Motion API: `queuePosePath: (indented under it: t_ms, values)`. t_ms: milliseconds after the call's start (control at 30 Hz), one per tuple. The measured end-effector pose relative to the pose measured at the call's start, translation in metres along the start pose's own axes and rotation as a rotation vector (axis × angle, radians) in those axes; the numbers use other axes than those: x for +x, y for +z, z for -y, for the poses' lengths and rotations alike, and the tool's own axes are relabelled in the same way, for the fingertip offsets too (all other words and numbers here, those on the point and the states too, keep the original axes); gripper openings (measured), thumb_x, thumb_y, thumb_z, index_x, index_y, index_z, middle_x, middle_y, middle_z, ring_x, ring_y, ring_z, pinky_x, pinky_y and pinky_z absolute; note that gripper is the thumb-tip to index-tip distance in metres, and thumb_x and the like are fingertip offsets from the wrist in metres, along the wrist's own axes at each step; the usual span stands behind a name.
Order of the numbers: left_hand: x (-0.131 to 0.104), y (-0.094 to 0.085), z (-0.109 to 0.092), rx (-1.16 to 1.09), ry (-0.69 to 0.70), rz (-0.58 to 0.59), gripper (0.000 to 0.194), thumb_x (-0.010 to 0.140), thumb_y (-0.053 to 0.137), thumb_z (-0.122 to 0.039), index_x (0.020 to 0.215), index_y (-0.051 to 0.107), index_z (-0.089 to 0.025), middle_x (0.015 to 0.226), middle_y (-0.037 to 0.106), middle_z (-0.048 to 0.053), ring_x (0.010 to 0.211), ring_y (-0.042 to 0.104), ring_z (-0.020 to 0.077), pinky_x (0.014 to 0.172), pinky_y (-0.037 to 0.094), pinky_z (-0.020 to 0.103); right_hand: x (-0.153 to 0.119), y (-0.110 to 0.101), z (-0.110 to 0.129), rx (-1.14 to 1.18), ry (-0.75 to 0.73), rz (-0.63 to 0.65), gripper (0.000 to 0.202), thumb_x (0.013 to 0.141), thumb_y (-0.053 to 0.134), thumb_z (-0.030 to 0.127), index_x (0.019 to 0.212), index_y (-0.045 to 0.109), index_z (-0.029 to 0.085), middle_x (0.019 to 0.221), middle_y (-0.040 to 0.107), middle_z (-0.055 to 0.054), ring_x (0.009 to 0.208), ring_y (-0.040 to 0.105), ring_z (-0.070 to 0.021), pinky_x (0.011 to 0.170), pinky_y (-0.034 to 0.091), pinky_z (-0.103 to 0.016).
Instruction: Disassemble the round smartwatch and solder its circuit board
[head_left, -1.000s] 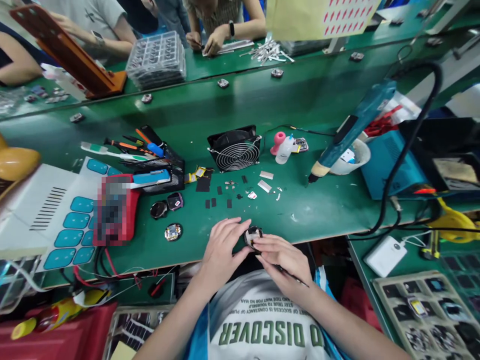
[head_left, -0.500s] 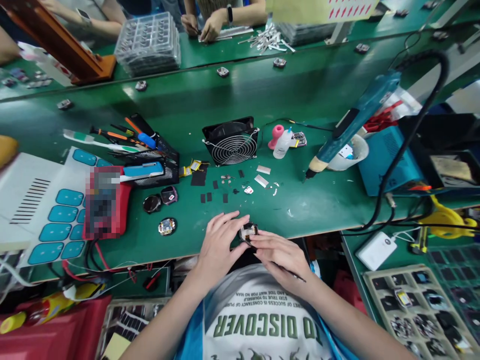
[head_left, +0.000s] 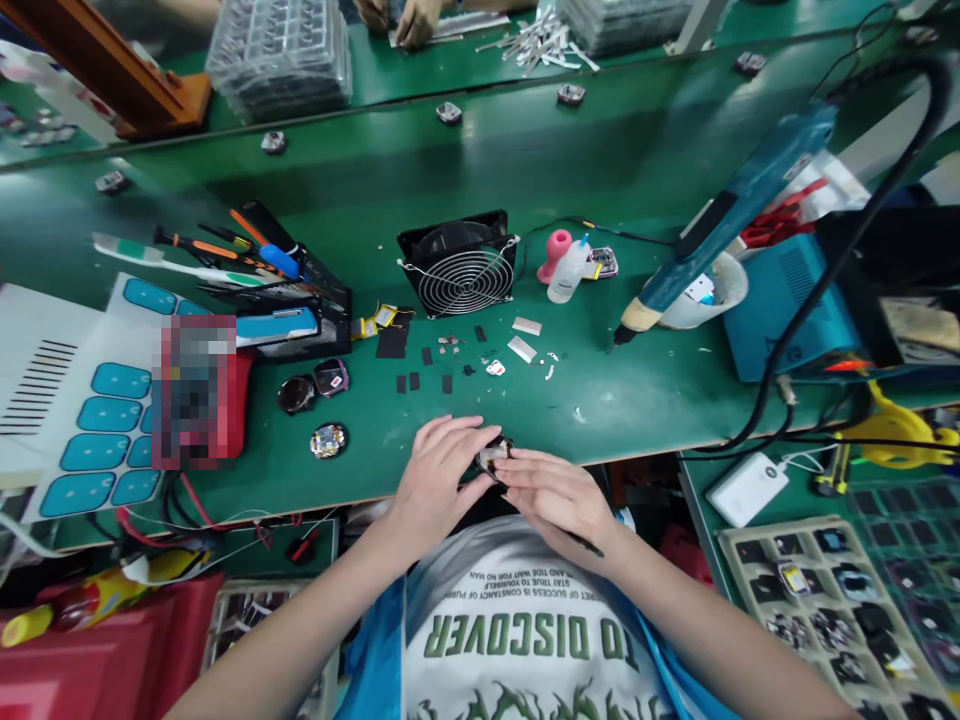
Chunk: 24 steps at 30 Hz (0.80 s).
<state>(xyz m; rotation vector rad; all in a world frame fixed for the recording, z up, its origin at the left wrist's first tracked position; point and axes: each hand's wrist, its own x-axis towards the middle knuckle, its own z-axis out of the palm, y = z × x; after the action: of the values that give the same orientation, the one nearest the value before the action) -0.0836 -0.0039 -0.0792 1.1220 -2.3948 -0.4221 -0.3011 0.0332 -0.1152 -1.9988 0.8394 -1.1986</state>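
Observation:
At the bench's front edge, my left hand (head_left: 439, 475) grips a small opened watch body (head_left: 493, 457) between thumb and fingers. Its silvery inside faces up, and my fingers partly cover it. My right hand (head_left: 559, 495) is closed around a slim dark tool (head_left: 587, 545) that looks like tweezers; its rear end sticks out by the wrist and its tip is hidden. The right fingertips touch the watch body's right side. Left of my hands lies another round opened watch body (head_left: 328, 441), with two dark watch cases (head_left: 296, 393) behind it.
A small fan (head_left: 465, 280) stands mid-bench, with black pads and metal strips (head_left: 521, 349) before it. An electric screwdriver (head_left: 690, 240) hangs at the right near a white cup (head_left: 724, 290). At left are a tool holder (head_left: 322, 325) and a red meter (head_left: 236, 400). A co-worker's hands (head_left: 412, 20) are opposite.
My right fingers have closed in further over the watch body, and the dark tool now shows less. The camera view has tilted down slightly. Both hands stay at the bench edge.

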Motion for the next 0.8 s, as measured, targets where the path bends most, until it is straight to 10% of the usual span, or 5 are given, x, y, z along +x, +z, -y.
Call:
queuePosePath:
  t_ms: [533, 800]
  values:
    - [0.000, 0.003, 0.001, -0.093, -0.086, -0.013, 0.042, 0.096, 0.067, -0.025, 0.137, 0.055, -0.024, 0.131, 0.070, 0.005, 0.123, 0.064, 0.0211, 0.112, 0.044, 0.040, 0.014, 0.007, 0.017, -0.023, -0.070, -0.235, 0.020, 0.093, 0.066, 0.002, 0.105, 0.072, 0.017, 0.107, 0.080, -0.012, 0.106, 0.077, -0.0235, 0.103, 0.062, -0.045]
    - [-0.001, 0.002, 0.000, -0.093, -0.105, 0.017, 0.046, 0.097, 0.067, -0.028, 0.141, 0.052, -0.027, 0.133, 0.070, 0.006, 0.124, 0.065, 0.0225, 0.114, 0.044, 0.045, 0.014, -0.003, 0.029, 0.089, 0.150, -0.178, 0.012, 0.097, 0.066, 0.007, 0.099, 0.069, 0.019, 0.100, 0.079, -0.010, 0.088, 0.075, -0.0197, 0.081, 0.059, -0.036]
